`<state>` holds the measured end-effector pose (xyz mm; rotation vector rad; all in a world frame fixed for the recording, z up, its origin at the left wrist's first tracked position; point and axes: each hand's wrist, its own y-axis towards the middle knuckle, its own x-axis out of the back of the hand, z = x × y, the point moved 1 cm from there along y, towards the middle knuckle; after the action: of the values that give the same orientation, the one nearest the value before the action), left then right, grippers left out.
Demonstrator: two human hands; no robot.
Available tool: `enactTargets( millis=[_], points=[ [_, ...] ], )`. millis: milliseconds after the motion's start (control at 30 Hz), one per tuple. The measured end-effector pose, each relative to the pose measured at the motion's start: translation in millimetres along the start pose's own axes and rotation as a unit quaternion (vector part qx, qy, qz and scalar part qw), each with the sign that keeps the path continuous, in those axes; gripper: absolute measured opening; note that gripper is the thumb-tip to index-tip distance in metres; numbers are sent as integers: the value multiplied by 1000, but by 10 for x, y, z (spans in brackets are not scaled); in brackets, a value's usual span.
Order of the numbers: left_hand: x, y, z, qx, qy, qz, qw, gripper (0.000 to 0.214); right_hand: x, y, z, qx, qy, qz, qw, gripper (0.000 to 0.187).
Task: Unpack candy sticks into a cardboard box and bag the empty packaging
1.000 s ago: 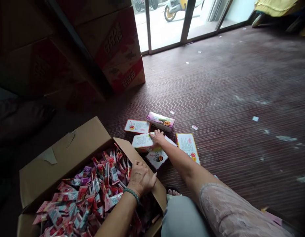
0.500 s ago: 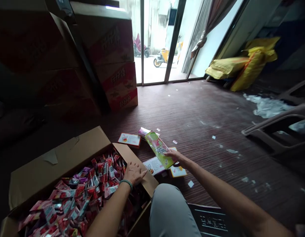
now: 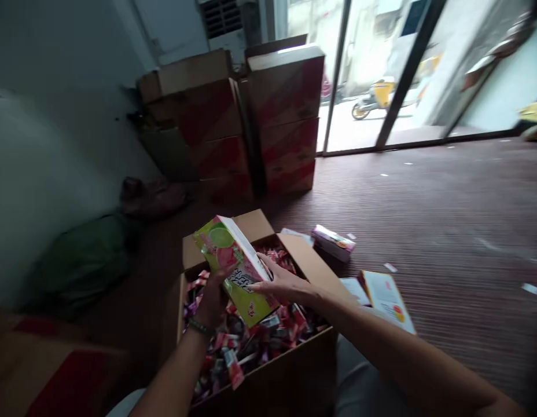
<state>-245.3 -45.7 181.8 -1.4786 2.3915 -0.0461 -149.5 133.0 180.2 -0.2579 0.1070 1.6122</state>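
Observation:
A green and pink printed carton (image 3: 240, 266) is held tilted above the open cardboard box (image 3: 320, 260). My right hand (image 3: 279, 281) grips its right side, the thumb across the printed front and the fingers along the white side. At its lower left edge is my left hand (image 3: 214, 298), with a beaded bracelet at the wrist. The left thumb lies on the carton's front, while the other fingers are mostly hidden and blurred. Many small red, pink and purple wrapped sweets (image 3: 234, 353) fill the cardboard box below.
Right of the open box, a purple carton (image 3: 333, 242) and a white and orange carton (image 3: 387, 298) lie on the floor among paper scraps. Stacked cardboard boxes (image 3: 290, 121) stand ahead, beside a glass door (image 3: 376, 75). A green bag (image 3: 81, 260) lies at left.
My right hand has brought the green and pink carton from the floor to above the open box. My left hand has left the box flap and taken the carton. The view has turned left.

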Motion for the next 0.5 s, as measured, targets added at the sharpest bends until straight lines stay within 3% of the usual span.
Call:
enactTargets(
  millis=[100,200,333,500],
  points=[
    [392,-273,7,46,-28,-58,997,48,-294,255,-404,-43,145,27,988,80],
    [619,-434,153,112,-28,-45,992,49,-440,433,-713,-92,218,20,971,69],
    [649,-378,277,143,-29,-51,988,53,-462,582,-768,-138,271,20,952,57],
    [667,-165,288,118,-7,-57,991,59,-403,794,-702,-179,279,31,943,45]
  ],
)
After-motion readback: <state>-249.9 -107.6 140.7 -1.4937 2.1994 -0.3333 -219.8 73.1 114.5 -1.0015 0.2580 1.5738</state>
